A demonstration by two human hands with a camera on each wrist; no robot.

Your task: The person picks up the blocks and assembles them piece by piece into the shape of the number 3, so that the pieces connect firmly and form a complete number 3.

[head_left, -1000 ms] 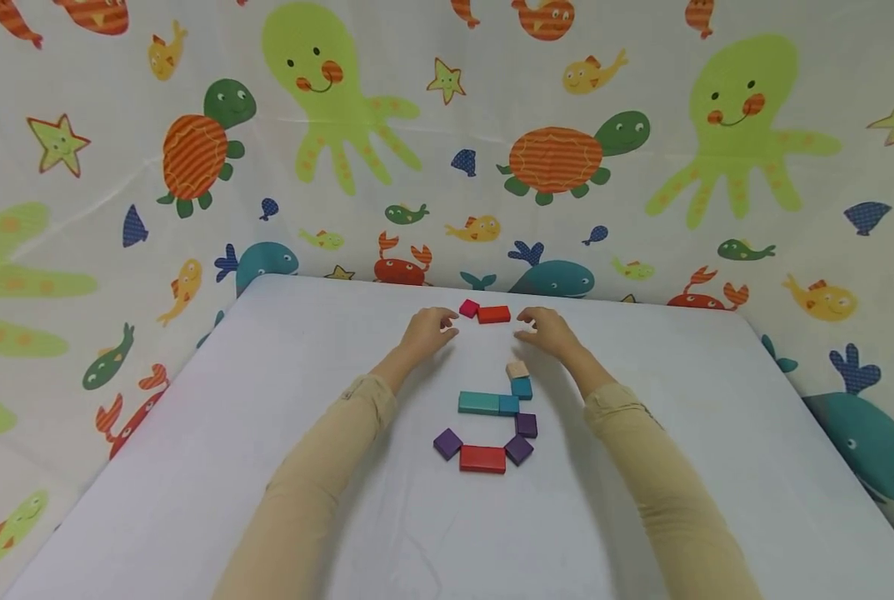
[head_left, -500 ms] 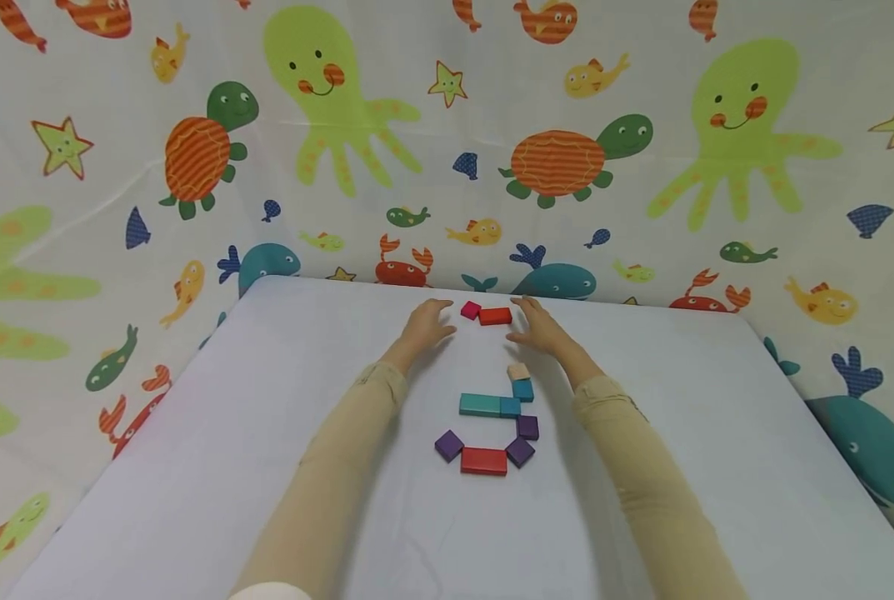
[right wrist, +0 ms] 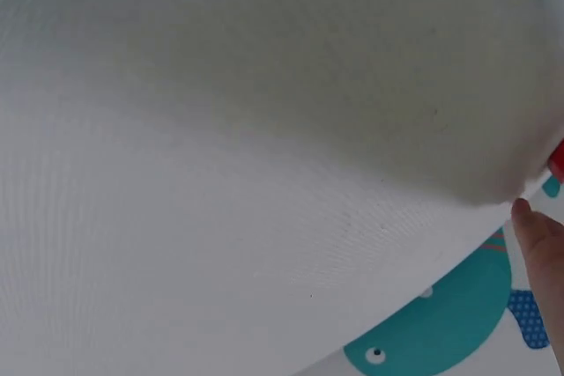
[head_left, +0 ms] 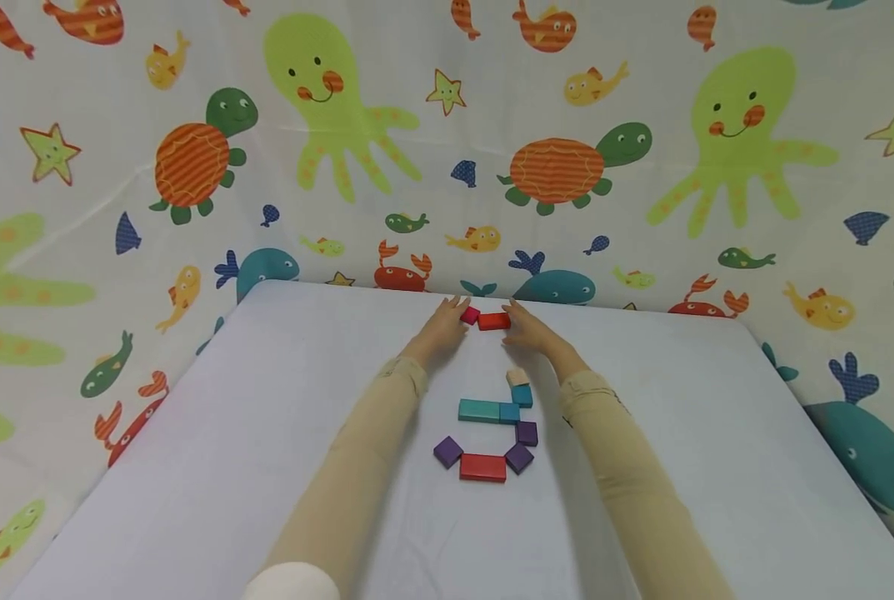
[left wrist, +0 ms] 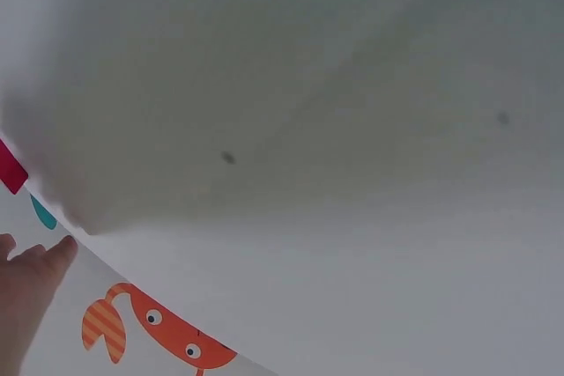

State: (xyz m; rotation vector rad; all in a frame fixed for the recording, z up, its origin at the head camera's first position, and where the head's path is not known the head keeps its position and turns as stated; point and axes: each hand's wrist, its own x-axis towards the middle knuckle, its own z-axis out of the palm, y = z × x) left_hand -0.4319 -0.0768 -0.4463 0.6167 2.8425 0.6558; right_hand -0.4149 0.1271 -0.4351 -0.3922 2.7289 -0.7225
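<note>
At the far end of the white table, a pink-red cube [head_left: 471, 316] lies beside a red rectangular block [head_left: 495, 322], with a narrow gap between them. My left hand [head_left: 443, 327] is at the cube's left side, its fingers extended and seemingly touching it. On the other side, my right hand [head_left: 531, 327] reaches the red block's right end with spread fingers. The left wrist view catches the pink-red cube [left wrist: 11, 170] at its edge, a little apart from the visible fingertips. A corner of the red block [right wrist: 557, 163] shows in the right wrist view.
Nearer on the table [head_left: 267, 467] lies a curved row of blocks: a beige block [head_left: 517, 377], blue blocks [head_left: 521, 396], a teal block [head_left: 480, 410], purple cubes [head_left: 448, 452] and a red block [head_left: 482, 467]. A sea-animal print cloth [head_left: 432, 183] hangs behind.
My left hand has moved right to the pink-red cube. My right hand has closed in from the right to the red block's end. The nearer blocks keep their arrangement.
</note>
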